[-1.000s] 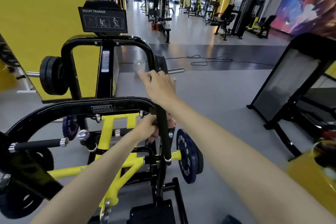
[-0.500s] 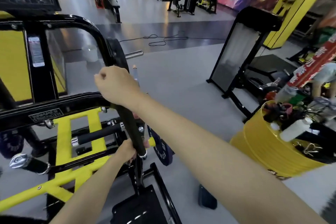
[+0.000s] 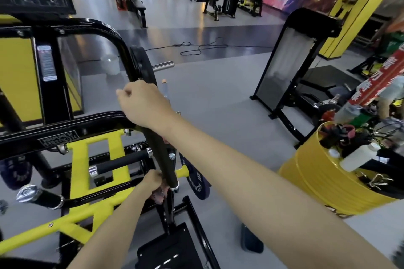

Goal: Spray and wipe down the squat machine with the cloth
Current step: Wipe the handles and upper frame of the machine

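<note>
Nearest, the left hand (image 3: 153,181) had its fingers curled tight round a pinkish cloth (image 3: 159,195), bunching it against the lower end of the black handle (image 3: 159,153), just above the chrome collar. That grip looked meant to wrap the cloth round the bar, so one stroke would clean its whole girth.

Higher up the same bar, the right hand (image 3: 142,105) was closed in a fist where the handle met the machine (image 3: 96,159). Its fingers seemed to circle the bar, probably to steady it against the wiping pressure; the fingertips were hidden. A thin orange-tipped thing stood just behind this hand; I could not tell what it was.

Well to the right stood a yellow drum (image 3: 317,181) with a white bottle (image 3: 358,156) lying on top, possibly the spray, parked there so both hands were free.
</note>
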{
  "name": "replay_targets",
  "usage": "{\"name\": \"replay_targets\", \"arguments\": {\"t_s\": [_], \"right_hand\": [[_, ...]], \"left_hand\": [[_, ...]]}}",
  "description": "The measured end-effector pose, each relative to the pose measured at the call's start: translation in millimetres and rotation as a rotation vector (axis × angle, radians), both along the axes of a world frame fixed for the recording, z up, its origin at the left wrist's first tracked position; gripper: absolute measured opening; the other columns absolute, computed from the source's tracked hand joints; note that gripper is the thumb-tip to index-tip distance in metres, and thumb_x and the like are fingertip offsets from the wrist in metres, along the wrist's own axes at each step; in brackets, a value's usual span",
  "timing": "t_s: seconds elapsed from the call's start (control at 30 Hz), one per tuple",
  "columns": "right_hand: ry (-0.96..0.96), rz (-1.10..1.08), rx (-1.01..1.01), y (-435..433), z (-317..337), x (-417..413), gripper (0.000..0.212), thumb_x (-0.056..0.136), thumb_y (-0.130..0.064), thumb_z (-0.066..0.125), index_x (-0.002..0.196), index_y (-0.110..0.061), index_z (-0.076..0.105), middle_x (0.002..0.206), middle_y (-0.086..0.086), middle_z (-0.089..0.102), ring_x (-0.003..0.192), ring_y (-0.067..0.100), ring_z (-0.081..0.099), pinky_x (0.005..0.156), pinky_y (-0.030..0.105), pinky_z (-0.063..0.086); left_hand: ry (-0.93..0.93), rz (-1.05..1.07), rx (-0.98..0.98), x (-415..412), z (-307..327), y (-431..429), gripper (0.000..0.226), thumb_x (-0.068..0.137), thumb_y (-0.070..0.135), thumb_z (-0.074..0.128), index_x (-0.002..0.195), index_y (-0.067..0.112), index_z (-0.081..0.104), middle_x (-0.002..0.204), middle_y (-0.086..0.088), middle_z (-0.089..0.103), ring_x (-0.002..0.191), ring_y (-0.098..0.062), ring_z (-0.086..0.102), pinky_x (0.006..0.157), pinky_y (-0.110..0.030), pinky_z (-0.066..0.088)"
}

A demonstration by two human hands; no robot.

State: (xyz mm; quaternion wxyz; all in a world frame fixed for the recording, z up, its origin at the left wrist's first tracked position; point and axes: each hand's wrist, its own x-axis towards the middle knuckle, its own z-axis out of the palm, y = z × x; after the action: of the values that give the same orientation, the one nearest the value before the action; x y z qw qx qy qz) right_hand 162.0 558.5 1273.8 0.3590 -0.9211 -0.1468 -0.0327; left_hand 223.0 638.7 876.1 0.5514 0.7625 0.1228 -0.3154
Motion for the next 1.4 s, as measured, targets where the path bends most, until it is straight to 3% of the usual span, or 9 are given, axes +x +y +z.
{"name": "replay_targets", "arguments": {"t_s": [0.1,0.27,0.53,0.7,0.83,0.97,1.07,1.17,1.4], "right_hand": [[0.011,0.004,0.000,0,1,0,0.045,0.099,-0.031,0.040,0.056,-0.019,0.036,0.065,-0.002,0.044,0.080,0.028,0.047,0.069,0.033,0.035],[0.030,0.013,-0.024,0,2,2,0.045,0.100,-0.033,0.037,0.057,-0.021,0.029,0.069,0.000,0.043,0.077,0.028,0.044,0.074,0.036,0.037],[0.144,0.040,-0.004,5,-1,8,0.038,0.100,-0.028,0.029,0.077,-0.007,0.050,0.098,0.023,0.058,0.096,0.035,0.053,0.090,0.044,0.039],[0.230,0.028,0.096,5,2,5,0.044,0.103,-0.020,0.023,0.116,0.007,0.055,0.123,0.025,0.054,0.117,0.038,0.049,0.099,0.046,0.037],[0.170,0.019,0.183,-1,4,-4,0.059,0.099,-0.052,0.014,0.080,-0.013,0.054,0.108,0.015,0.060,0.113,0.033,0.051,0.106,0.054,0.030],[0.222,-0.050,0.577,-11,8,-8,0.072,0.096,-0.058,0.007,0.123,-0.018,0.060,0.136,0.009,0.052,0.133,0.027,0.037,0.115,0.053,0.012],[0.291,-0.109,0.734,-28,-6,-5,0.065,0.101,-0.053,0.011,0.125,-0.019,0.061,0.145,0.005,0.042,0.139,0.022,0.027,0.115,0.047,0.010],[0.350,-0.063,0.748,-39,-29,-5,0.057,0.100,-0.053,0.023,0.106,-0.013,0.065,0.113,0.009,0.059,0.108,0.024,0.054,0.100,0.044,0.040],[0.443,-0.056,0.789,-54,-68,-7,0.029,0.096,-0.030,0.045,0.087,-0.009,0.063,0.077,0.012,0.065,0.064,0.018,0.060,0.062,0.033,0.048]], "left_hand": [[-0.044,-0.019,0.062,-50,136,-16,0.028,0.095,0.008,0.045,0.113,-0.011,0.056,0.079,-0.018,0.060,0.065,-0.030,0.059,0.060,-0.040,0.051],[-0.084,0.021,0.031,-72,190,-10,0.031,0.097,-0.004,0.041,0.126,-0.012,0.047,0.075,-0.010,0.055,0.061,-0.023,0.054,0.053,-0.028,0.047],[-0.206,0.216,-0.040,-86,236,15,0.024,0.089,-0.009,0.051,0.108,-0.004,0.064,0.098,-0.024,0.068,0.084,-0.035,0.066,0.080,-0.049,0.054],[-0.330,0.347,-0.152,-108,300,10,0.031,0.088,-0.018,0.043,0.087,0.005,0.064,0.068,-0.005,0.068,0.054,-0.013,0.066,0.045,-0.022,0.050],[-0.435,0.426,-0.244,-123,340,13,0.025,0.090,-0.010,0.047,0.090,0.008,0.064,0.074,-0.004,0.070,0.066,-0.018,0.067,0.066,-0.038,0.056],[-0.611,0.631,-0.304,-126,378,9,0.024,0.094,-0.002,0.047,0.100,0.015,0.063,0.091,-0.007,0.068,0.077,-0.019,0.065,0.070,-0.033,0.054],[-0.744,0.572,-0.144,-127,405,-1,0.024,0.097,0.005,0.046,0.100,0.022,0.063,0.084,0.003,0.069,0.071,-0.012,0.065,0.057,-0.025,0.053],[-0.798,0.399,0.100,-121,420,-15,0.024,0.096,0.006,0.048,0.100,0.020,0.066,0.071,0.009,0.067,0.054,-0.003,0.061,0.050,-0.020,0.051],[-1.288,0.045,1.079,-121,401,-35,0.029,0.082,-0.003,0.054,0.099,0.014,0.069,0.088,-0.002,0.065,0.086,-0.028,0.048,0.064,-0.039,0.044]]}}
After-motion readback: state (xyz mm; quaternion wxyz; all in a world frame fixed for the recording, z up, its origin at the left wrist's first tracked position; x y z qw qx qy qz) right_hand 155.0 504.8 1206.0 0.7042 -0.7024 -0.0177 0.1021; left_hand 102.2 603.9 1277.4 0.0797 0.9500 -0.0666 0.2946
